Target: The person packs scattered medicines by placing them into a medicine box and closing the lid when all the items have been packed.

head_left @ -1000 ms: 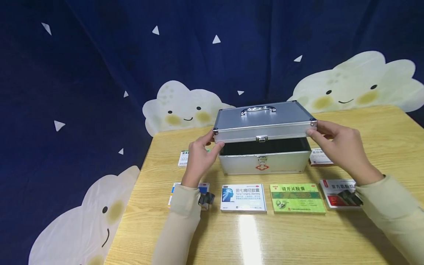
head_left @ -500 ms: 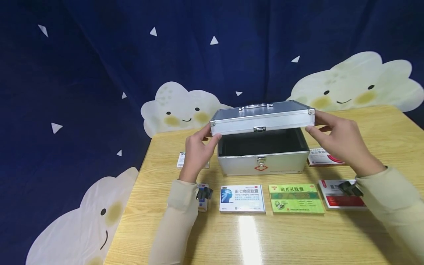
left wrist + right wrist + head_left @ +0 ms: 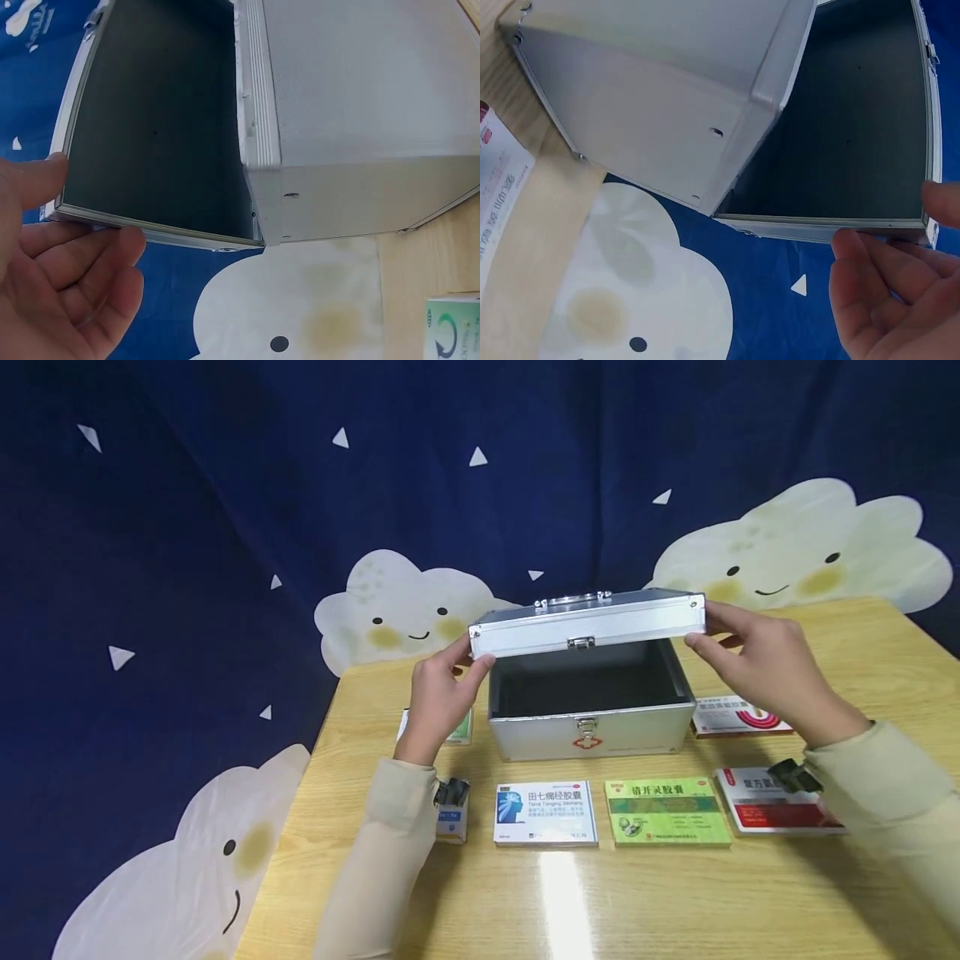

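A silver metal first-aid box [image 3: 592,732] with a red cross and a latch stands on the table, its lid [image 3: 592,625] tilted up at the hinges. My left hand [image 3: 442,697] pinches the lid's front left corner between thumb and fingers. At the opposite front corner, my right hand [image 3: 772,664] grips the lid the same way. The dark inside of the lid [image 3: 157,120] shows in the left wrist view, with fingers [image 3: 101,270] along its side edge. In the right wrist view the thumb and fingers [image 3: 877,277] hold the lid's corner.
Medicine boxes surround the case on the wooden table [image 3: 525,902]. In front lie a white-blue box [image 3: 546,812], a green box [image 3: 666,812] and a red-white box [image 3: 776,806]. Another box [image 3: 738,717] lies to its right. A dark blue curtain [image 3: 420,460] hangs behind.
Both hands have raised the lid's front edge upward, widening the gap over the box. The handle on top now shows at a flatter angle. The view has shifted slightly.
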`<state>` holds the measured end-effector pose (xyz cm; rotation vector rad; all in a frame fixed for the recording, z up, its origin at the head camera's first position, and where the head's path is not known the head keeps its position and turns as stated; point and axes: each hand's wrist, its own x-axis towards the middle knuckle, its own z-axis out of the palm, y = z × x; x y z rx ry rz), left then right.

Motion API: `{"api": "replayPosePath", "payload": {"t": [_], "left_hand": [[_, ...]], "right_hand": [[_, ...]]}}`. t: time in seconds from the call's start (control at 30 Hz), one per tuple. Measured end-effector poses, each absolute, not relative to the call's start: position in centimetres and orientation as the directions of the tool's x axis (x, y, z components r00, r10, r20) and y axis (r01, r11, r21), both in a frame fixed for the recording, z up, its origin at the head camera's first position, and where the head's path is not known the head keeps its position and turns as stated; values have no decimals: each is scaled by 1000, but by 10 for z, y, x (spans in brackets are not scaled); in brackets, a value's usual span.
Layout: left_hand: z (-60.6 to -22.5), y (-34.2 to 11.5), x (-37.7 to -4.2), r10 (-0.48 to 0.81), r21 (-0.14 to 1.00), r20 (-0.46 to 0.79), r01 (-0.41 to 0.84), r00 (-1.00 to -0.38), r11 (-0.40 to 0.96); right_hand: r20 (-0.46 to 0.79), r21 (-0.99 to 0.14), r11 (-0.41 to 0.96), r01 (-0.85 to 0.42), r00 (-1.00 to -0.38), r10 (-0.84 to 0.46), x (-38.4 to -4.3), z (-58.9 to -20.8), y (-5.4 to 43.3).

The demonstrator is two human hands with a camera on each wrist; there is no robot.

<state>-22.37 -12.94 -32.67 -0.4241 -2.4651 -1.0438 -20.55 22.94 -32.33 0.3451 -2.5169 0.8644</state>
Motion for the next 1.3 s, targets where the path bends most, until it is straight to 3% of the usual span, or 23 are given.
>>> {"api": "replayPosePath", "payload": {"t": [0.7,1.1,1.3], "left_hand": [[-315,-128,-239,79,611,466,385,-881,692],[-292,-130,-253,108,615,344,311,-933,725],[-287,-130,-259,93,594,345,294,-934,749]], "right_hand": [[464,-587,733,-343,-885,-43,-226,-310,233],[359,-629,740,-239,-933,4,-238,-300,231],[353,-618,752,-229,-935,5,-245,-295,228]]}}
